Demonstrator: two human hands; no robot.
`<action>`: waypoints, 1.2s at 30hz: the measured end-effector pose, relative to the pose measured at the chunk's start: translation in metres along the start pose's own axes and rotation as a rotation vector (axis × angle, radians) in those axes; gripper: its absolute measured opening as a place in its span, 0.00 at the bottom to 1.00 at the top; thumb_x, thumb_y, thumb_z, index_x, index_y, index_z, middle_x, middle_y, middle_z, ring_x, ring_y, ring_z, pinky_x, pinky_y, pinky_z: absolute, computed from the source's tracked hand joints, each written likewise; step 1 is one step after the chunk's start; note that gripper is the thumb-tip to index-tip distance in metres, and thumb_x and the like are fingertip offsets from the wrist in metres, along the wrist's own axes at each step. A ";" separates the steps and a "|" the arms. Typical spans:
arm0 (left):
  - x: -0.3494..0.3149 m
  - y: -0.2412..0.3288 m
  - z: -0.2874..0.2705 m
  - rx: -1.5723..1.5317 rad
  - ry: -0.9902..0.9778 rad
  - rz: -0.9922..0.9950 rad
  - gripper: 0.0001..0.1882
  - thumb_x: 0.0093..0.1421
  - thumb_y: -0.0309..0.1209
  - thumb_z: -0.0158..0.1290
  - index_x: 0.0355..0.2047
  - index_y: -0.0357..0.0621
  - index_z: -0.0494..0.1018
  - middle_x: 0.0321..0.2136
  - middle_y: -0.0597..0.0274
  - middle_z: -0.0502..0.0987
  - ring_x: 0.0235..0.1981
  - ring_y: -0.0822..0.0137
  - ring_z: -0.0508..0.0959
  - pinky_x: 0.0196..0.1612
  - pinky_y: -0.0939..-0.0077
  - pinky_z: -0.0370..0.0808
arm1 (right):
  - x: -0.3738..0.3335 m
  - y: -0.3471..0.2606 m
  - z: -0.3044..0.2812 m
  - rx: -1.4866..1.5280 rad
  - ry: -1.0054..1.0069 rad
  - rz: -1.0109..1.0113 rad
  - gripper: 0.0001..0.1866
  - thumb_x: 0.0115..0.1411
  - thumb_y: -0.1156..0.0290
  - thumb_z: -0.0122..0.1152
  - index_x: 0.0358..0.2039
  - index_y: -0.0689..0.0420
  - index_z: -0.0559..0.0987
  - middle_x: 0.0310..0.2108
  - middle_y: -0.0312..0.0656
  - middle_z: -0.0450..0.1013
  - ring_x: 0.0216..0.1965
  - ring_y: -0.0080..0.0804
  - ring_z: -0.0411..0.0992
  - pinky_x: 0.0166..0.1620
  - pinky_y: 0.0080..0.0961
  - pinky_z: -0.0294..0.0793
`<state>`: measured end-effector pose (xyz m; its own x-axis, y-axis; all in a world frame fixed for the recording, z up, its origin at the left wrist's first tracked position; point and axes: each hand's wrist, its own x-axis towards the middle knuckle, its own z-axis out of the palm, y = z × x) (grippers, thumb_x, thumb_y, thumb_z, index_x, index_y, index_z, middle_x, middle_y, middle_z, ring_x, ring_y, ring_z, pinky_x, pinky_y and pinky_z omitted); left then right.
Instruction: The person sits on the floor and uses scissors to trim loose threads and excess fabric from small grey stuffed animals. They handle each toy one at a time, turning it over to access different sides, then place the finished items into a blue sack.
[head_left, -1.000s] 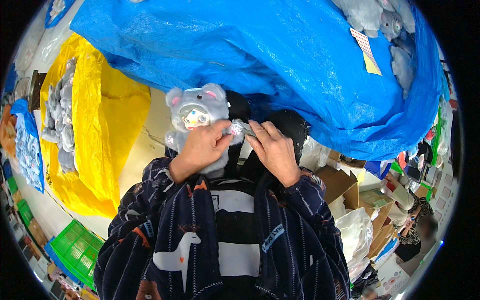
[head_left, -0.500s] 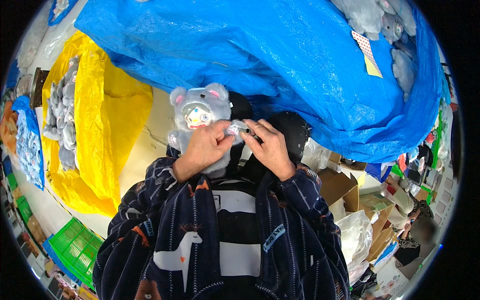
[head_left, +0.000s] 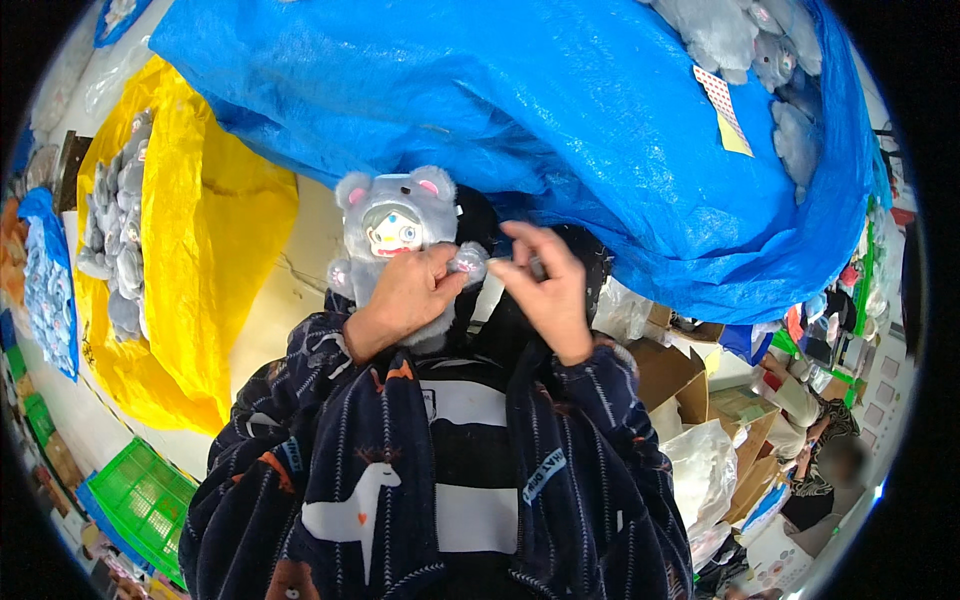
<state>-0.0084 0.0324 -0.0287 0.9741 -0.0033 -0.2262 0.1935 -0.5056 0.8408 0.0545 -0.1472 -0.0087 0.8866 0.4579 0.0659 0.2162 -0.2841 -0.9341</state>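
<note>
On my lap, a grey plush bear (head_left: 425, 196) with pink ears and a doll face set in its hood lies face up. My left hand (head_left: 408, 292) rests across its belly and pinches the toy's paw (head_left: 468, 262) between thumb and forefinger. Just right of that paw, apart from it, is my right hand (head_left: 548, 290), with thumb and forefinger spread. A small dark thing shows within its curled other fingers, mostly hidden, so I cannot make out its kind.
A large blue sheet bag (head_left: 480, 90) spreads ahead, with grey plush toys (head_left: 795, 135) at its far right. To my left, a yellow bag (head_left: 215, 250) holds more. A green crate (head_left: 145, 500) stands lower left; cardboard boxes (head_left: 670, 378) and a person (head_left: 825, 440) are at right.
My right hand has drawn back from the paw, its thumb and forefinger opening apart. The silver-and-dark tool seen at its fingertips no longer shows there. My left hand keeps its hold.
</note>
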 end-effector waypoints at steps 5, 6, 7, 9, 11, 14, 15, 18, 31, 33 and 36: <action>-0.001 -0.007 0.001 -0.030 0.069 0.114 0.10 0.52 0.30 0.58 0.30 0.38 0.71 0.11 0.57 0.65 0.11 0.67 0.63 0.16 0.72 0.60 | 0.005 0.020 0.030 -0.262 -0.066 -0.151 0.13 0.46 0.77 0.64 0.34 0.60 0.74 0.29 0.45 0.70 0.28 0.44 0.72 0.29 0.32 0.71; -0.001 -0.007 0.000 -0.021 0.069 0.122 0.10 0.52 0.30 0.58 0.30 0.38 0.72 0.11 0.58 0.65 0.11 0.69 0.63 0.16 0.73 0.59 | 0.006 0.023 0.033 -0.290 -0.057 -0.124 0.12 0.45 0.78 0.65 0.31 0.61 0.73 0.28 0.45 0.70 0.27 0.44 0.71 0.29 0.32 0.70; -0.001 -0.007 0.000 -0.066 0.047 0.080 0.10 0.53 0.31 0.57 0.30 0.38 0.72 0.12 0.58 0.66 0.12 0.67 0.65 0.17 0.72 0.61 | 0.005 0.030 0.037 -0.268 0.027 -0.173 0.10 0.52 0.71 0.63 0.30 0.59 0.71 0.24 0.40 0.68 0.23 0.42 0.71 0.26 0.35 0.70; 0.000 -0.007 0.000 -0.159 -0.003 -0.001 0.09 0.53 0.32 0.56 0.30 0.39 0.72 0.13 0.56 0.70 0.14 0.63 0.71 0.18 0.70 0.64 | -0.002 0.037 0.038 0.029 0.178 0.250 0.11 0.55 0.67 0.61 0.27 0.58 0.70 0.21 0.35 0.65 0.20 0.33 0.68 0.23 0.29 0.67; -0.001 -0.010 -0.001 -0.144 -0.005 -0.005 0.09 0.54 0.32 0.56 0.31 0.40 0.72 0.13 0.57 0.69 0.13 0.66 0.69 0.18 0.72 0.63 | 0.001 0.033 0.024 0.636 0.318 0.503 0.15 0.61 0.60 0.56 0.23 0.54 0.68 0.17 0.27 0.61 0.17 0.17 0.57 0.21 0.18 0.59; -0.001 -0.009 -0.004 -0.136 -0.013 -0.015 0.09 0.55 0.32 0.56 0.32 0.40 0.73 0.13 0.56 0.69 0.13 0.66 0.69 0.18 0.72 0.63 | 0.000 0.005 -0.003 0.871 0.252 0.495 0.15 0.62 0.60 0.55 0.22 0.53 0.68 0.19 0.27 0.61 0.16 0.13 0.52 0.19 0.17 0.56; -0.001 -0.008 -0.004 -0.135 -0.022 -0.016 0.09 0.55 0.32 0.56 0.33 0.39 0.73 0.14 0.56 0.69 0.14 0.65 0.70 0.19 0.72 0.64 | -0.004 0.000 -0.002 0.820 0.232 0.541 0.13 0.62 0.60 0.55 0.26 0.54 0.70 0.20 0.28 0.62 0.16 0.13 0.53 0.19 0.16 0.57; -0.001 -0.008 0.000 -0.163 0.029 0.043 0.10 0.56 0.33 0.55 0.34 0.39 0.73 0.16 0.54 0.71 0.15 0.63 0.71 0.20 0.71 0.65 | -0.018 0.008 0.006 0.415 0.102 0.514 0.13 0.60 0.69 0.57 0.44 0.60 0.75 0.27 0.31 0.69 0.21 0.12 0.61 0.24 0.15 0.64; 0.008 -0.013 0.000 -0.123 0.089 0.059 0.11 0.58 0.35 0.51 0.31 0.37 0.73 0.16 0.49 0.71 0.18 0.55 0.73 0.22 0.66 0.66 | -0.012 0.001 0.023 0.697 0.226 0.440 0.11 0.62 0.64 0.54 0.27 0.56 0.69 0.18 0.28 0.61 0.16 0.14 0.59 0.19 0.15 0.59; 0.008 -0.014 0.000 -0.195 0.072 0.012 0.12 0.58 0.35 0.52 0.30 0.37 0.73 0.16 0.50 0.70 0.17 0.57 0.73 0.22 0.67 0.66 | -0.021 -0.007 0.011 0.782 0.075 0.509 0.13 0.63 0.63 0.53 0.24 0.55 0.67 0.19 0.30 0.61 0.15 0.14 0.53 0.18 0.15 0.58; 0.008 -0.008 0.001 -0.182 0.061 0.010 0.12 0.59 0.36 0.52 0.30 0.36 0.73 0.15 0.52 0.70 0.15 0.60 0.71 0.21 0.69 0.65 | -0.027 0.010 0.009 0.408 0.044 0.413 0.13 0.60 0.65 0.58 0.25 0.61 0.71 0.21 0.33 0.67 0.21 0.18 0.65 0.24 0.20 0.65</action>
<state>-0.0024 0.0358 -0.0374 0.9802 0.0480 -0.1919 0.1966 -0.3416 0.9191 0.0289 -0.1550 -0.0225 0.8819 0.3400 -0.3266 -0.3188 -0.0803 -0.9444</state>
